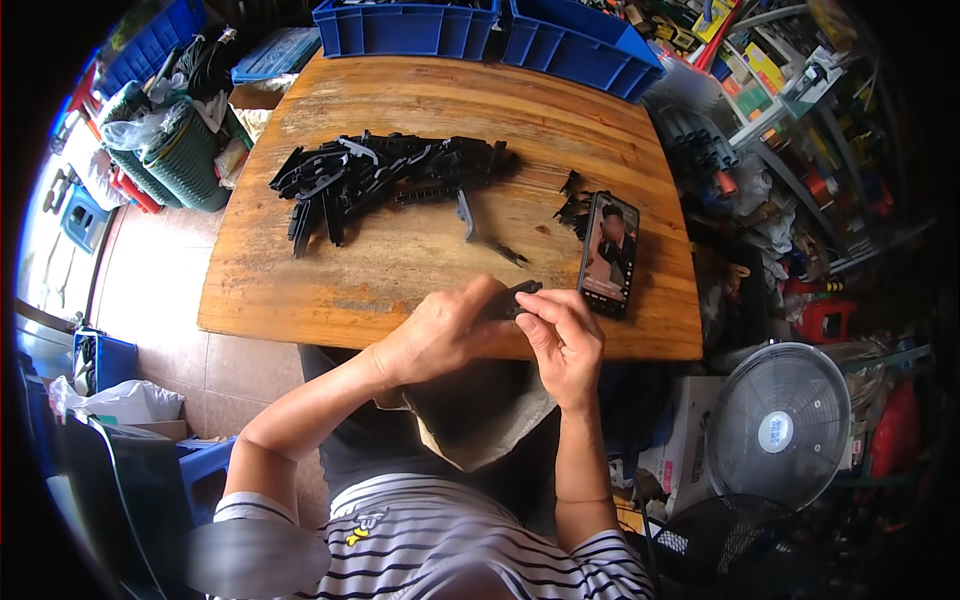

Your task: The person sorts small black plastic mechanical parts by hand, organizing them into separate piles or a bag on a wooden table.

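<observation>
Near the front edge of the wooden table (440, 265), my left hand (440, 330) is closed round a small black plastic part (513, 299). The fingers of my right hand (562, 345) pinch together at the right end of that part; whether they grip it or a bit on it is too small to tell. Beyond my hands lies a heap of black plastic strips and parts (370, 175). One curved grey-black piece (465, 215) stands apart from the heap. Small black scraps (572, 208) lie beside a phone (608, 250), whose screen is lit.
Two blue crates (410, 32) stand along the table's far edge. A dark, open-topped bag or cloth (475, 415) rests over my lap below the table edge. To the right are a round fan (778, 432) and crowded shelves (790, 90). Green rolled hoses or baskets (185, 160) stand at the left.
</observation>
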Available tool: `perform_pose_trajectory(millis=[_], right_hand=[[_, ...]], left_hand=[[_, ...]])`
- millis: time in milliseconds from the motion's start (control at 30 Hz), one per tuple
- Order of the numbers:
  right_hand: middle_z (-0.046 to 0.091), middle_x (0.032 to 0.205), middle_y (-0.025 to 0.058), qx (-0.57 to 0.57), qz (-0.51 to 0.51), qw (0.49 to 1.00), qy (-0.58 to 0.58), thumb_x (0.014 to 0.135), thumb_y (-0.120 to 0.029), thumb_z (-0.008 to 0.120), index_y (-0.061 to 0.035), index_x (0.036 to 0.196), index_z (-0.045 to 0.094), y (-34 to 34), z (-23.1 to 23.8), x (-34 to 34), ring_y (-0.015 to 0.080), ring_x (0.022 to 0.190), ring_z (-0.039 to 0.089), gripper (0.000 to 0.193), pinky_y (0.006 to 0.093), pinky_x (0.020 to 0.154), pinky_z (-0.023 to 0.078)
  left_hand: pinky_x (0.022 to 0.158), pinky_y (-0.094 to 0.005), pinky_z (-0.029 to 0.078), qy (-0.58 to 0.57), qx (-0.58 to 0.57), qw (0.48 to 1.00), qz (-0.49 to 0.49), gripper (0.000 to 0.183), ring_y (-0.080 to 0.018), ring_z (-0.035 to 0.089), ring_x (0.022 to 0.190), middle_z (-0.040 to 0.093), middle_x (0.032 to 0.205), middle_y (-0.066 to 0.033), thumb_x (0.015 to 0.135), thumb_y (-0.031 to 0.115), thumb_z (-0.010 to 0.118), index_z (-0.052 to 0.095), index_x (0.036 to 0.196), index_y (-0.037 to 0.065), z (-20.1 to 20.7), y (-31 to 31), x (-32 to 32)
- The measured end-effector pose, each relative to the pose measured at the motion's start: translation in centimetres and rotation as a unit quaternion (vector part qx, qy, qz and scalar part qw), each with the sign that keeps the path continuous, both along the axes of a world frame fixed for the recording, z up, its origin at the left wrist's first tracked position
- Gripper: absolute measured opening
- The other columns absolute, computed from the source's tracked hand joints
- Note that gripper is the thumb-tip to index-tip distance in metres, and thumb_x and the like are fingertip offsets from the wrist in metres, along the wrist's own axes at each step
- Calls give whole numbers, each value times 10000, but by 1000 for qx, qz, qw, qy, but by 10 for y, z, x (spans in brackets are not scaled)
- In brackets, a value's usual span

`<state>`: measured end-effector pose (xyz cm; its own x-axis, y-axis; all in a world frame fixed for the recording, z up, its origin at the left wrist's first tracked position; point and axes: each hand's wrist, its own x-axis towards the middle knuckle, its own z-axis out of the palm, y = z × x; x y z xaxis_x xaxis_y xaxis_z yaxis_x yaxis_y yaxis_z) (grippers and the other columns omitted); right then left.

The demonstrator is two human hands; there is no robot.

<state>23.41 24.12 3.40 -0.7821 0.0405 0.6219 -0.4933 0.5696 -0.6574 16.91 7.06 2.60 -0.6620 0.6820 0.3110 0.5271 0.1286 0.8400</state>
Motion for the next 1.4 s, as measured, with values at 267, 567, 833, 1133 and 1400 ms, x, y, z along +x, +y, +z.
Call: perform_pose_trajectory(millis=[267,567,833,1133,1400], right_hand=[[621,866,88,-83,2,996,-21,745,-22,732,-24,939,656,-3,0,6,199,778,607,208,288,688,492],[616,818,52,-128,18,988,-85,724,-88,775,-26,916,631,7,-9,9,159,772,590,248,274,686,475],[627,881,30,-270,87,937,-202,745,-167,791,7,1022,570,4,-12,13,88,815,584,395,235,728,493],[617,824,26,-308,121,922,-203,719,-174,812,3,904,598,4,-15,14,80,753,566,334,227,688,478],[614,803,47,-201,77,972,-98,692,-111,812,-19,871,618,9,-15,13,138,740,578,280,253,685,469]], left_hand=[[628,-444,458,-31,-42,998,-23,347,-445,582,791,600,831,-248,873,184,611,431,1107,2,1,0,5],[662,-422,475,-28,-55,998,-28,326,-415,602,825,612,868,-218,887,190,600,455,1115,7,5,3,7],[575,-444,471,6,-5,1000,-3,283,-415,594,726,594,792,-193,832,209,652,475,944,19,-2,5,17],[526,-417,456,49,47,996,-61,233,-375,560,598,545,674,-144,844,210,644,515,894,23,-4,-4,14],[725,-395,452,25,17,996,-78,335,-360,549,849,544,916,-164,897,281,583,517,1069,2,-8,1,7]])
